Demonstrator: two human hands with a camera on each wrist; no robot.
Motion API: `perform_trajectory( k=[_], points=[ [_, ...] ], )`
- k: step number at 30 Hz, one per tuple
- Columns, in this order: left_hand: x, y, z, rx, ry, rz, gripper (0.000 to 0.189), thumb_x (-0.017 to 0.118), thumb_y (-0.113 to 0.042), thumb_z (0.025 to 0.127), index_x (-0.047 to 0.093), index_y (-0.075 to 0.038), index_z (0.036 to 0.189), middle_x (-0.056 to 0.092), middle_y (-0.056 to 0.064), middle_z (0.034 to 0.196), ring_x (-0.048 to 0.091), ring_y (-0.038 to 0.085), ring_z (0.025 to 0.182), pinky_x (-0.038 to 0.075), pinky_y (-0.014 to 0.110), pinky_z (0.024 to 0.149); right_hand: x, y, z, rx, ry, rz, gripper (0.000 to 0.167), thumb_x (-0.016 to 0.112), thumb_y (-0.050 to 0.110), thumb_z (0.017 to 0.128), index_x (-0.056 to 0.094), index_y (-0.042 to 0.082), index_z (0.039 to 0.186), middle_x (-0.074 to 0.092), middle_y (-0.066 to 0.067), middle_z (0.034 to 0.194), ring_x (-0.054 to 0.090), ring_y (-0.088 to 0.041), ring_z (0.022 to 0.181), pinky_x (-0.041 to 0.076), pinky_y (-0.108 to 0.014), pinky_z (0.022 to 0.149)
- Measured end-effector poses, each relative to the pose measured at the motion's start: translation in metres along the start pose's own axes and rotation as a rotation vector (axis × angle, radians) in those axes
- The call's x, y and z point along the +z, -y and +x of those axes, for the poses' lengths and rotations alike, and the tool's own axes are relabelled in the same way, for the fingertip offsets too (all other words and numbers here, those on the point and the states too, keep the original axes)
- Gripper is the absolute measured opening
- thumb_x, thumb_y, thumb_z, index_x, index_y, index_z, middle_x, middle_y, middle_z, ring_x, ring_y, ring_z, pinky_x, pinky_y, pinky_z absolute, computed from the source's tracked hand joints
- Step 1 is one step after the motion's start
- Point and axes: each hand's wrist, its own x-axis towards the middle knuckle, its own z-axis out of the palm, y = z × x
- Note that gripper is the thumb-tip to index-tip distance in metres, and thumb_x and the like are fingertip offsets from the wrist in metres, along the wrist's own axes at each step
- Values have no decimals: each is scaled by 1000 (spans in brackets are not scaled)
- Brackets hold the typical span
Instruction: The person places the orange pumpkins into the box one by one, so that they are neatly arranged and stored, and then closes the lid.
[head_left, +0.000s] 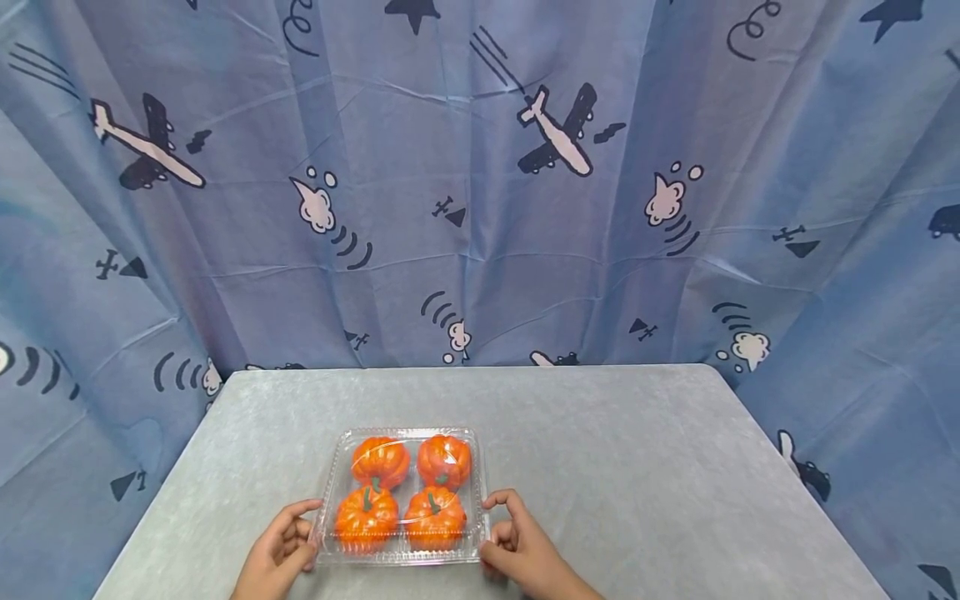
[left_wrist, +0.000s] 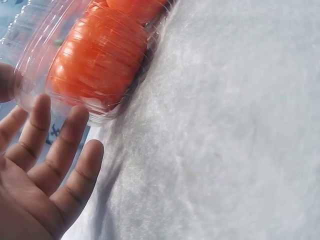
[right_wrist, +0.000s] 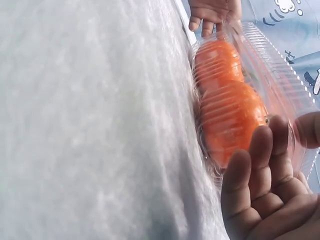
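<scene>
A clear plastic clamshell box (head_left: 408, 559) with several small orange pumpkins (head_left: 365, 521) inside sits near the front of the table, its lid down. At its left side, my left hand (head_left: 276, 550) holds the edge between thumb and fingers. My right hand (head_left: 525, 554) holds the opposite edge the same way, thumb near the front corner. In the left wrist view, several fingers (left_wrist: 75, 130) spread loosely beside the box wall, close to a pumpkin (left_wrist: 100, 55). The right wrist view shows fingertips (right_wrist: 237, 167) overlapping the box next to a pumpkin (right_wrist: 232, 120).
The pale grey table (head_left: 637, 458) stretches behind the box and to its right. A blue curtain (head_left: 480, 283) printed with planes and clouds hangs behind the table and along both sides.
</scene>
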Motion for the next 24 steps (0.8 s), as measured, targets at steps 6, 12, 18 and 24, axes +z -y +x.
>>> perform_trajectory(
  k=[6,12,18,24],
  points=[
    [-2,-1,1,-60,24,2,43,54,6,88,44,8,130,55,3,71,51,16,56,48,30,53,4,0,1,30,1,61,47,56,2,88,26,0,125,56,-1,67,53,-7,55,48,-20,55],
    [-7,1,2,-86,110,-77,39,52,1,92,45,-6,130,54,2,70,52,18,58,49,31,56,4,-2,0,22,16,113,46,53,0,90,22,-1,124,54,1,69,50,-6,55,46,-20,56],
    [-10,3,3,-93,172,-146,43,51,-1,93,47,-33,122,53,-1,71,53,15,61,51,30,59,3,-6,0,-7,28,163,47,53,-1,90,20,-1,123,53,5,68,50,-3,57,44,-19,58],
    [-12,4,3,-58,227,-221,46,48,0,94,46,-37,122,53,-5,73,54,12,62,52,30,59,6,-6,1,18,23,219,48,52,-2,90,17,0,122,49,6,70,45,-2,56,40,-19,57]
  ],
)
